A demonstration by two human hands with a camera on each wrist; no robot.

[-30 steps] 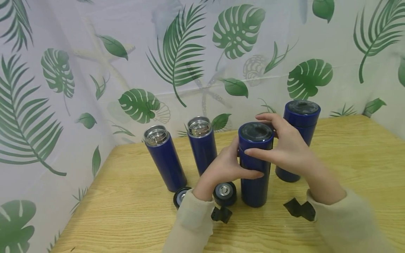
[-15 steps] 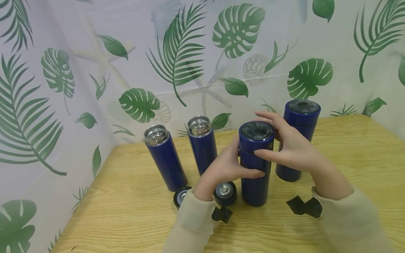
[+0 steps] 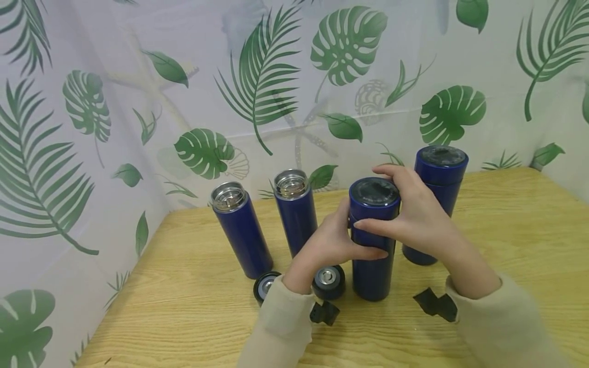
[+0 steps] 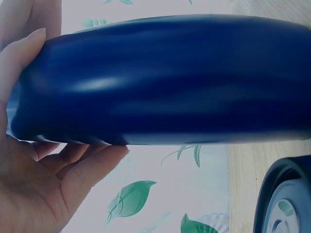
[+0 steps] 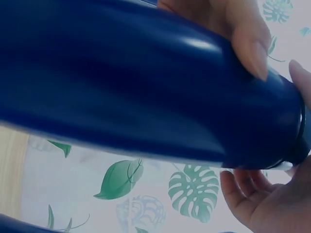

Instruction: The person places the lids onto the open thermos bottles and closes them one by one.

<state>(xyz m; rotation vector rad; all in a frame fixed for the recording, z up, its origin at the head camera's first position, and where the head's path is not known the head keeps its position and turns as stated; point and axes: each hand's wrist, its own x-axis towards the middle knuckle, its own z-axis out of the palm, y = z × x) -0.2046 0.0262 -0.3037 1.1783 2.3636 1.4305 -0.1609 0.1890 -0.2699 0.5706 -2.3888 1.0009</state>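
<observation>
Just right of the head view's centre, on a pale yellow wood-grain table (image 3: 184, 317), an upright dark blue cylindrical bottle (image 3: 374, 276) with a glossy black-topped cap (image 3: 375, 192) stands between two bare hands. The left hand (image 3: 332, 240) grips its upper body, thumb across the front; the right hand (image 3: 416, 217) curves round the cap end from the other side, its thumb lying near the seam, above the left thumb.

Taking that bottle as the dial's centre, a second capped dark blue bottle (image 3: 440, 189) stands at two o'clock, partly behind the right hand. At ten o'clock is an uncapped dark blue bottle with a silver metal mouth (image 3: 294, 217), and farther off, at nine, a matching uncapped bottle (image 3: 244, 237). Toward eight o'clock lies a round black lid with a silver centre (image 3: 327, 281), metal face up; beyond it, a similar lid (image 3: 263, 286) is partly covered by the left cream sleeve (image 3: 280, 317). Behind everything, at twelve, hangs a white cloth printed with green leaves (image 3: 271, 133).
</observation>
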